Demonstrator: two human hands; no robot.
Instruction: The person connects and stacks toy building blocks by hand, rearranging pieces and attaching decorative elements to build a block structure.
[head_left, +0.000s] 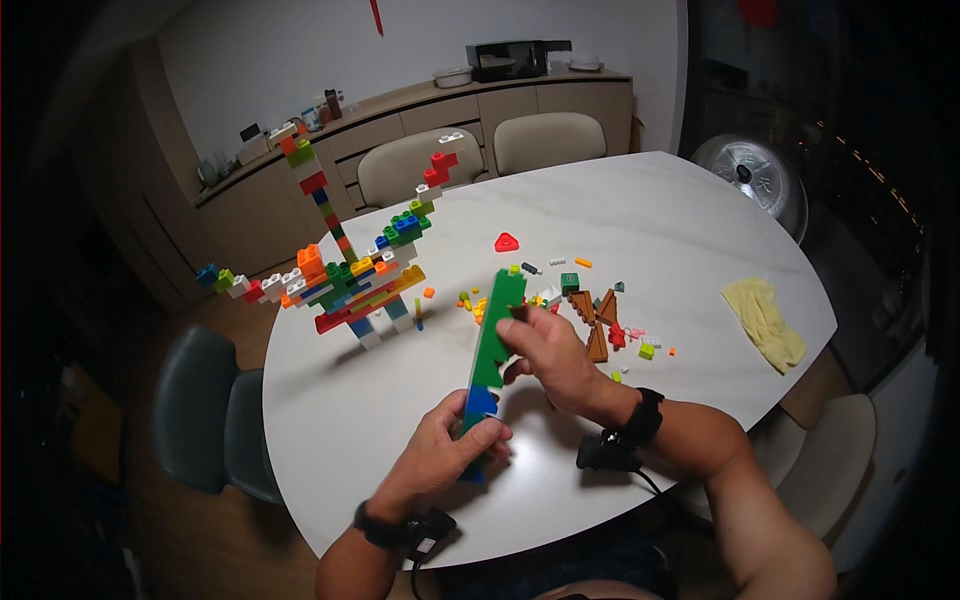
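Observation:
A long green and blue piece built of toy bricks (489, 352) is held above the table, slanting up and away. My left hand (459, 442) grips its lower, blue end. Higher up, my right hand (546, 349) has thumb and fingers closed on the green part. To the left stands a large multicoloured brick model (360, 289) on short legs, with stepped arms and a tall column. Loose small bricks and brown triangular pieces (597, 343) lie beyond and beside my right hand, some of them hidden by it. A red triangular piece (506, 242) lies farther back.
The white table (637, 217) has a curved edge. A yellow cloth (763, 322) lies at its right side. Chairs stand around it, including a dark one (196, 409) at left. Behind are a sideboard (420, 120) with a microwave oven (508, 60) and a metal-lidded container (750, 180).

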